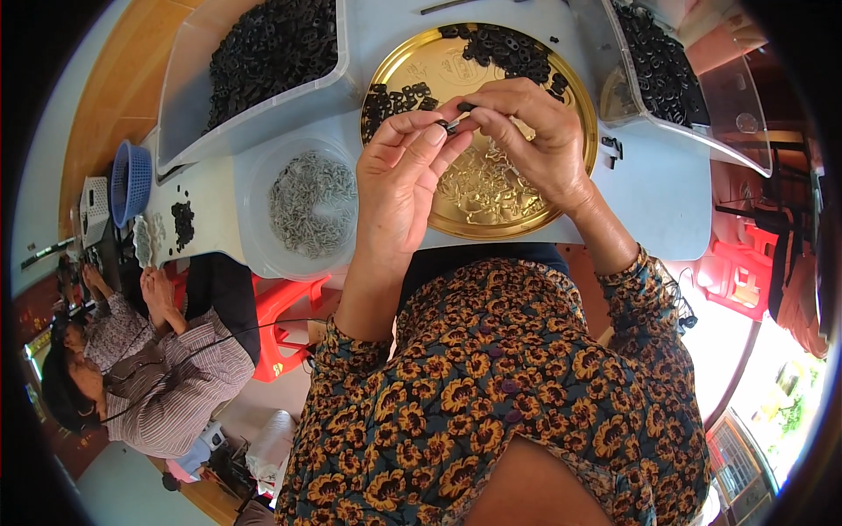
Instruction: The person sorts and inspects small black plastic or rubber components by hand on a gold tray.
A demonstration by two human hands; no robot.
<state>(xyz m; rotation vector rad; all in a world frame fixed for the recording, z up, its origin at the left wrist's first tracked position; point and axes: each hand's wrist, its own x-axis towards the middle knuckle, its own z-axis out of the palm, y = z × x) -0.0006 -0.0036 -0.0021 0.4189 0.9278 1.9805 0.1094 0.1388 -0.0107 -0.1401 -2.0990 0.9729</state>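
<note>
My left hand (399, 167) pinches a small black part with a bit of shiny metal (449, 127) between thumb and fingers. Close against it, my right hand (539, 140) grips another small black plastic piece (466, 106) at its fingertips. Both hands are over a round gold tray (588, 105). On the tray, black plastic pieces lie along the far rim (509, 53) and at the left (395, 101). Small metal pins (495, 184), tinted gold by the tray, are heaped on its near half. My fingers partly hide the parts being held.
A clear bowl of small metal pins (311, 206) stands left of the tray. Large bins of black pieces (272, 57) (662, 66) flank it. A few black bits (614, 149) lie at the right. Other people (175, 368) sit at the left, near a blue basket (132, 180).
</note>
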